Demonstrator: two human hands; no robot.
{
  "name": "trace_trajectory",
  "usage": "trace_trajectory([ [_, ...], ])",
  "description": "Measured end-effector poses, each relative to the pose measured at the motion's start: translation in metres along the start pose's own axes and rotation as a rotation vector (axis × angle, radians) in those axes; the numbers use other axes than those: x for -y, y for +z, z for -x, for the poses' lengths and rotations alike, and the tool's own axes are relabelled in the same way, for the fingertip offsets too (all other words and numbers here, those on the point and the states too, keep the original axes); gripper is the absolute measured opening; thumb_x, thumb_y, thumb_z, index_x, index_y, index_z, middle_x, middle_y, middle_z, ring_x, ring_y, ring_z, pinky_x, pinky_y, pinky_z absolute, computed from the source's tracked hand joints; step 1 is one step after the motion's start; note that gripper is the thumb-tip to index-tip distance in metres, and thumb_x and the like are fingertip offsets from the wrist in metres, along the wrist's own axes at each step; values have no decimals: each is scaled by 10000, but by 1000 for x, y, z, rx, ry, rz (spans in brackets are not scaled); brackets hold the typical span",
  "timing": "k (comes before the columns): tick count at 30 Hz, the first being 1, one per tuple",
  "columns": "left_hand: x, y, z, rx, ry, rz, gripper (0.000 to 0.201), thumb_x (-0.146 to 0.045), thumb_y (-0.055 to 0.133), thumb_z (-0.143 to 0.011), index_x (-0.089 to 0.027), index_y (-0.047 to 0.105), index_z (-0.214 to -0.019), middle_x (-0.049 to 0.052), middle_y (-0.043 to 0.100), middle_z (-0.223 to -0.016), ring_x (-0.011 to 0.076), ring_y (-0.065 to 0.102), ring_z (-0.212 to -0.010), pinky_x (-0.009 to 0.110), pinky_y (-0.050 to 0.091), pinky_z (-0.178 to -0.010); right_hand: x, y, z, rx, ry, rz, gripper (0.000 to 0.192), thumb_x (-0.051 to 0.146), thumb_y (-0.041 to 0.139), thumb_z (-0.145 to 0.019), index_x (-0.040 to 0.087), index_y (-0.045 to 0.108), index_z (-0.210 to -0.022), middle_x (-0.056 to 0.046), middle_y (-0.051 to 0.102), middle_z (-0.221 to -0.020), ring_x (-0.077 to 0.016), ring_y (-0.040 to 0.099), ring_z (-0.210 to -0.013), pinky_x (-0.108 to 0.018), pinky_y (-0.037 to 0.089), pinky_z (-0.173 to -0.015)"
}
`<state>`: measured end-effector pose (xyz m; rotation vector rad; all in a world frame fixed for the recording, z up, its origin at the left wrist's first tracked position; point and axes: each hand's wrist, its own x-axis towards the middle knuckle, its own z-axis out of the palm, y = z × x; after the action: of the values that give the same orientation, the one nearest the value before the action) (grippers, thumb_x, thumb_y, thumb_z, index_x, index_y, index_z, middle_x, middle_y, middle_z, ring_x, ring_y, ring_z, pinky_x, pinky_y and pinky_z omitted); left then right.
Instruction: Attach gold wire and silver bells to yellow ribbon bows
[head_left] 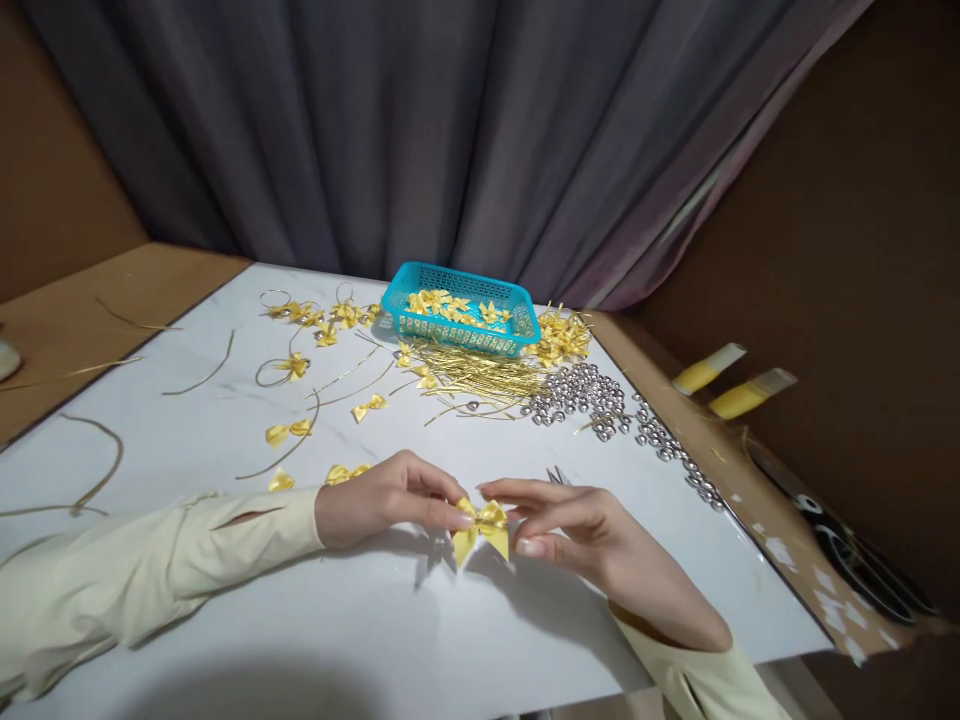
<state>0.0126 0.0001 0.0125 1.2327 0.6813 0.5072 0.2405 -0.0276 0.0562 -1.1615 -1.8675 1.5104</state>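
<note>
A small yellow ribbon bow [481,527] is pinched between both hands just above the white table [360,620]. My left hand [386,497] grips the bow's left loop with thumb and fingertips. From the other side, my right hand [581,535] holds the right loop. Both arms wear pale yellow sleeves. A thin metal piece [556,475] pokes up behind my right hand; I cannot tell what it is.
A blue plastic basket [459,308] with bows stands at the back. In front of it lie gold wire strands [480,378], silver bells [592,398] and loose yellow bows [289,432]. Two yellow tubes [731,385] and black scissors [859,570] rest on the brown ledge at right.
</note>
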Motion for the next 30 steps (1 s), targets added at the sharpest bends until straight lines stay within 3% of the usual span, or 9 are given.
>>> trace_trajectory([
  [3,1,-1,0,7,14,7,118,-267,696,-734,-152,724,-727,27,629,-763,145,522,-745,253,396,-711,-1,7,1,-14,42,-137,158,297,658,-792,194,750,-718,-67,692,-966,-176,639,-834,-275,494,-751],
  [6,1,0,2,9,28,-6,129,-266,688,-748,-146,711,-706,16,602,-740,132,500,-728,242,381,-690,-4,15,2,-106,62,-221,245,312,644,-806,171,721,-621,-51,685,-764,-139,606,-720,-238,472,-693],
  [10,1,1,3,-1,28,-7,140,-271,683,-752,-140,701,-705,17,600,-735,129,494,-714,241,375,-671,-14,24,7,-173,119,-312,219,341,637,-817,175,729,-708,-23,639,-628,-102,544,-626,-206,429,-624],
  [18,0,2,0,-37,25,-21,169,-270,673,-763,-121,669,-681,18,582,-727,127,488,-718,242,368,-671,-22,34,16,-283,-45,-488,136,302,642,-817,216,735,-768,-38,684,-801,-95,558,-641,-205,448,-612],
  [26,0,3,2,-4,48,-60,169,-266,661,-767,-117,660,-688,27,585,-748,143,509,-736,267,390,-697,-20,39,12,-332,35,-365,155,317,645,-817,211,757,-831,-10,620,-588,-76,508,-535,-179,420,-514],
  [30,2,2,3,-17,107,-139,157,-263,661,-770,-119,663,-707,34,597,-774,152,531,-756,284,410,-726,-21,41,12,-321,96,-401,201,348,632,-824,203,748,-902,-23,643,-630,-71,492,-500,-185,401,-474],
])
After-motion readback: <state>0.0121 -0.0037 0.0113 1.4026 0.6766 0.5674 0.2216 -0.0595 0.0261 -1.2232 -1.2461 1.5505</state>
